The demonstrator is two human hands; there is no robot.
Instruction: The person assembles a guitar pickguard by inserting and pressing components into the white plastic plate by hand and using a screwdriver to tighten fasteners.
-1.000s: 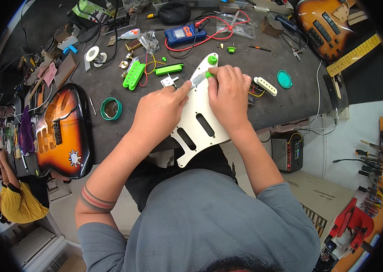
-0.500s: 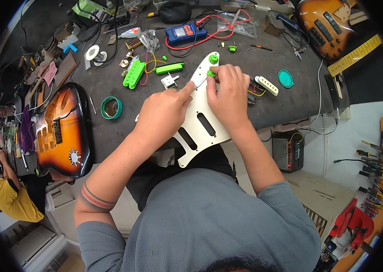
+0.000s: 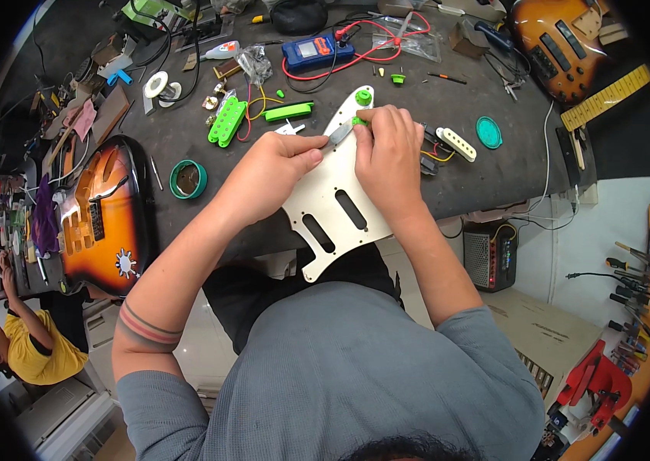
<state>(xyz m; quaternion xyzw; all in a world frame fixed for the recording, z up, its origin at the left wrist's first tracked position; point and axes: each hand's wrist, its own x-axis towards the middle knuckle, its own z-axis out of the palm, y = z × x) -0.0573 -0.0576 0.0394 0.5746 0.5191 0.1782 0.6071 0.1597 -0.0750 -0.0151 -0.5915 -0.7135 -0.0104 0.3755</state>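
Note:
A cream pickguard point(image 3: 321, 184) with two oval pickup slots rests over the bench's near edge, its narrow end pointing away from me. One green knob point(image 3: 363, 97) sits on that narrow end. Just below it, the fingertips of my right hand point(image 3: 389, 157) close on a second green knob point(image 3: 357, 122). My left hand point(image 3: 269, 175) is over the pickguard's left side, its index finger and thumb at the near end of a flat grey strip point(image 3: 340, 134). The strip slants up toward the second knob; whether it goes under the knob cannot be made out.
Green pickup parts point(image 3: 227, 121), a white pickup point(image 3: 457, 144), a teal ring-shaped container point(image 3: 188, 180) and a blue meter point(image 3: 317, 51) with red leads lie around the pickguard. A sunburst guitar body point(image 3: 102, 219) stands left. A person in yellow point(image 3: 48, 346) is at far left.
My left hand has drawn back a little to the left and turned, and the strip has tilted from pale to grey. My right hand stays at the knob. The person in yellow has shifted.

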